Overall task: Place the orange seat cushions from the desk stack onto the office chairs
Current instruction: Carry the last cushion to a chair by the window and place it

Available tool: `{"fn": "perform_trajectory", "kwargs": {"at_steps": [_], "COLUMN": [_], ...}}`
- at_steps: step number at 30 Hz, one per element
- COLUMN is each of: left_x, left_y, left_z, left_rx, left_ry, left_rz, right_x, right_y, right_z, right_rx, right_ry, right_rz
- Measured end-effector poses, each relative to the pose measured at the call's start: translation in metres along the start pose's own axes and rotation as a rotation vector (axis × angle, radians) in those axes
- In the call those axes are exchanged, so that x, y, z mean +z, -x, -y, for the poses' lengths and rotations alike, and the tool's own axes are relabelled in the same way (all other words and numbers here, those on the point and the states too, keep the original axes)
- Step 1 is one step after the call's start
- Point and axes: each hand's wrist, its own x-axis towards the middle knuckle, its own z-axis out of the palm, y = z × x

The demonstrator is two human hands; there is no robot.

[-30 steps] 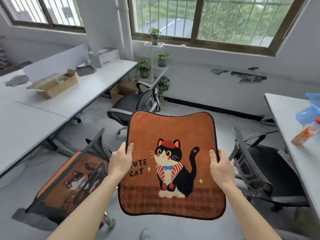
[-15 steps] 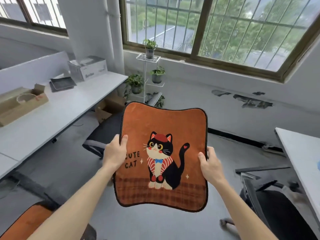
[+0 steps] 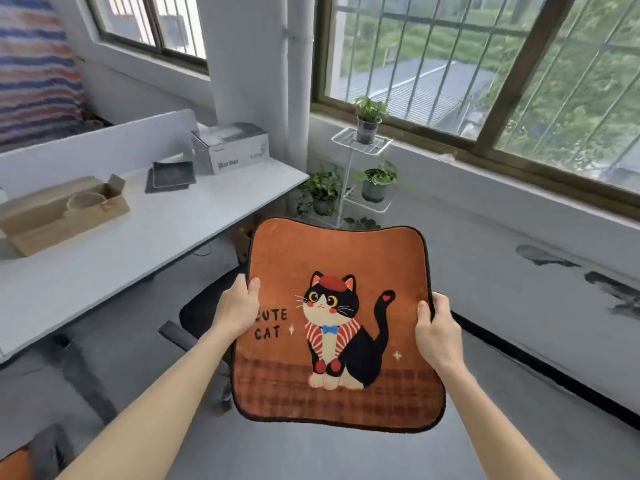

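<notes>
Plainly lettered "CUTE CAT", the orange cushion is gripped at its sides by left hand and right hand.

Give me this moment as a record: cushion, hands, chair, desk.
cushion: orange, cat print facing up, held in the air
left hand: grips its left edge
right hand: grips its right edge
chair: black seat, mostly hidden behind the cushion
desk: white, holds cardboard box and white box
</notes>
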Motion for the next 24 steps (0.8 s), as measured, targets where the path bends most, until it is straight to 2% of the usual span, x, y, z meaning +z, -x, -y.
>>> {"fn": "perform_trajectory", "kwargs": {"at_steps": [3,8,12,16,19,24], "left_x": [0.003,-0.008,-0.017,-0.029,-0.033,-0.025], "left_y": [-0.025,-0.079,-0.122,-0.165,-0.198,-0.233], "left_z": [-0.003,0.033,0.055,0.075,0.096,0.115], "left_rx": [-0.133,-0.378,-0.455,-0.546,-0.568,-0.643], "left_ry": [0.027,0.101,0.167,0.248,0.278,0.290], "left_rz": [0.011,0.086,0.147,0.160,0.155,0.031], "right_x": [0.017,0.077,0.135,0.195,0.240,0.292], "right_y": [-0.062,-0.149,-0.205,-0.241,-0.262,-0.280], "right_z": [0.023,0.059,0.080,0.104,0.111,0.121], "right_rx": [-0.025,-0.042,-0.060,0.065,0.017,-0.019], "right_ry": [0.065,0.246,0.322,0.352,0.457,0.538], "right_rz": [0.101,0.433,0.585,0.834,0.832,0.783]}}
